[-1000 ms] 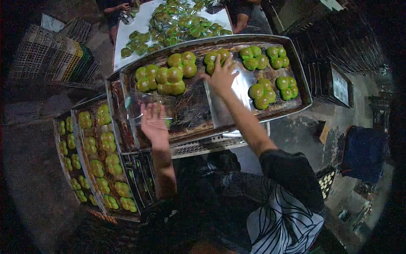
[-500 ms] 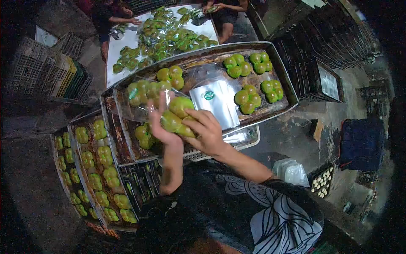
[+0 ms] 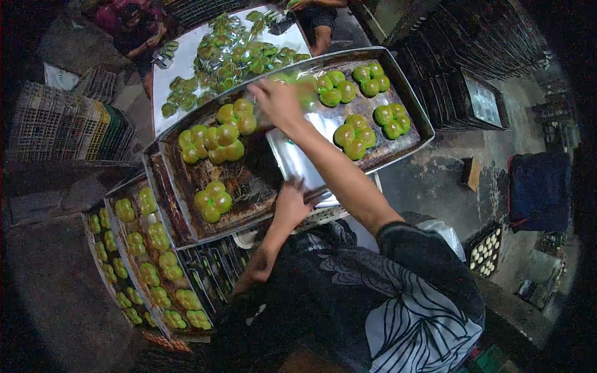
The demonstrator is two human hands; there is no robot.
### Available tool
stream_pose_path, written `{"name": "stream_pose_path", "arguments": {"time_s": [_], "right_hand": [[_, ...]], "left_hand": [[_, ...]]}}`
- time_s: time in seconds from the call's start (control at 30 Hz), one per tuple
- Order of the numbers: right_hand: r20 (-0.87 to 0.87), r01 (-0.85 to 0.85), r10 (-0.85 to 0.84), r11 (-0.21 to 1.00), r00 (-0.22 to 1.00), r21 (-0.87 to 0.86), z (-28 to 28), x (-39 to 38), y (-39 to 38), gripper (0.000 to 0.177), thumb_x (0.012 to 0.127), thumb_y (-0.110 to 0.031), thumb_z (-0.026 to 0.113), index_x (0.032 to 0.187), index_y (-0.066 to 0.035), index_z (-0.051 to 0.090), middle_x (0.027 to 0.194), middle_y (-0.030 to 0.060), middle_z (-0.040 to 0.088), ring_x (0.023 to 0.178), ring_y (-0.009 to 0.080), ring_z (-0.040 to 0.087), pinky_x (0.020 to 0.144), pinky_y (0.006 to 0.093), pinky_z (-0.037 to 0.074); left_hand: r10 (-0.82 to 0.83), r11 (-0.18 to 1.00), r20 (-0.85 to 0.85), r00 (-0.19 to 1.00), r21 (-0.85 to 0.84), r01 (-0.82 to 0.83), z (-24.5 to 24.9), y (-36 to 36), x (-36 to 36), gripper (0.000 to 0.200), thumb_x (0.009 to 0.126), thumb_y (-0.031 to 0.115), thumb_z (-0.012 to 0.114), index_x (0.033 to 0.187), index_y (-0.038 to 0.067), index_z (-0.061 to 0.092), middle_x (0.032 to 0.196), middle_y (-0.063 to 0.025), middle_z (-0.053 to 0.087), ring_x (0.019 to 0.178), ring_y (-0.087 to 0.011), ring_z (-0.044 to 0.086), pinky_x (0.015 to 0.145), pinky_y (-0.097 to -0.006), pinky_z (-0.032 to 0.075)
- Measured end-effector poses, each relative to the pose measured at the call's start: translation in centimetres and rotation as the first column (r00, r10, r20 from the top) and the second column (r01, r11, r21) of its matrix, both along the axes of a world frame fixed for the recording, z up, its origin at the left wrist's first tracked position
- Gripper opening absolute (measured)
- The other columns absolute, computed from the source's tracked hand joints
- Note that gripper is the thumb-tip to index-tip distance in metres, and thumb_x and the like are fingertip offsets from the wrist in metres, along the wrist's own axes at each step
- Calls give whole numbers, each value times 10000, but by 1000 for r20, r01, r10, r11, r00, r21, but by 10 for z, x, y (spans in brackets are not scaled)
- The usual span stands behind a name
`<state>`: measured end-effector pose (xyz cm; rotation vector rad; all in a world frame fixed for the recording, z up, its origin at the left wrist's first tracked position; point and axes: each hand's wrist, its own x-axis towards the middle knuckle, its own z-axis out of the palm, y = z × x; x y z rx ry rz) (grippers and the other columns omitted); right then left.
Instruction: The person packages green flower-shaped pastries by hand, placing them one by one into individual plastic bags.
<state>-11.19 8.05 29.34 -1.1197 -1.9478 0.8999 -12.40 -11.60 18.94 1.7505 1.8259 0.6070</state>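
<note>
My right hand, smeared by motion, is over the far side of the metal tray. A blurred green shape, seemingly a bun in clear plastic, is beside its fingers; the grip is unclear. My left hand has its fingers apart at the near edge of the clear plastic bags, with no bun in it. Clusters of round green buns lie left of the bags, one of them beside another. More clusters sit on the right.
Beyond the tray, a white table bears a heap of bagged green buns. Two people are beside it, one at its left. Trays of buns are at lower left, stacked crates at left and dark racks at right.
The bun cluster and bag have left my left hand, which moved down and right to the bags. My right hand moved up to the tray's far side. A cluster now shows unbagged at the left.
</note>
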Motion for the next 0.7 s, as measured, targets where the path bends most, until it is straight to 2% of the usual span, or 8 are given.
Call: {"name": "stream_pose_path", "arguments": {"time_s": [0.1,0.17,0.23,0.33,0.47,0.53,0.6,0.7], "right_hand": [[-5,-5,9,832,1000,554,-23,-17,-20,306,735,-163,551,1007,-25,537,940,192,551,853,337,543,740,395,432],[-74,-457,452,865,889,-206,-41,37,-80,318,747,-174,586,1028,-46,514,849,129,596,798,286,571,723,345,435],[-274,-499,575,278,771,-821,-49,92,-139,217,787,-255,572,754,-40,583,722,113,591,706,196,576,608,314,445],[114,-185,261,873,959,-451,-81,110,-191,239,805,-230,530,737,-9,471,544,168,497,490,305,523,444,377,376],[116,47,-15,959,993,-279,-84,119,-179,228,792,-221,538,843,-7,480,546,161,504,454,324,483,437,399,384],[177,75,-29,962,984,-263,-84,133,-164,246,792,-219,539,912,-9,492,535,128,515,438,295,488,427,394,389],[-276,-252,-455,115,847,-961,-50,143,-125,312,822,-212,498,1073,-29,467,627,56,552,543,205,543,461,330,420],[-739,-282,-571,689,357,-668,-39,127,-103,426,851,-333,445,1179,-64,410,918,84,557,762,155,546,620,209,454]], "left_hand": [[-232,964,-270,935,-195,183,-19,-8,-7,210,706,247,591,770,48,609,622,-158,574,617,-304,579,562,-411,454],[-193,978,-251,949,-132,164,13,-20,-31,188,705,224,594,762,46,616,623,-158,574,613,-290,584,566,-388,461],[56,990,45,997,-135,-49,22,-23,-45,159,698,167,608,783,34,624,623,-134,584,594,-226,589,562,-324,467],[377,905,558,739,-392,-166,17,-18,-47,229,671,44,651,883,-24,594,716,-54,609,628,-80,549,567,-208,439],[463,872,642,610,-455,-183,50,2,-7,136,690,51,633,802,-25,617,692,-38,588,632,-74,535,559,-194,419],[371,917,613,698,-125,-379,59,12,12,138,696,48,630,816,-19,617,708,-41,574,658,-79,526,571,-202,410],[126,985,574,809,24,-171,67,6,35,104,706,66,628,791,7,632,796,-72,585,700,-129,531,607,-241,409],[67,965,682,729,142,-221,35,11,56,236,762,114,580,987,44,582,825,-80,584,740,-159,532,638,-246,423]]}}
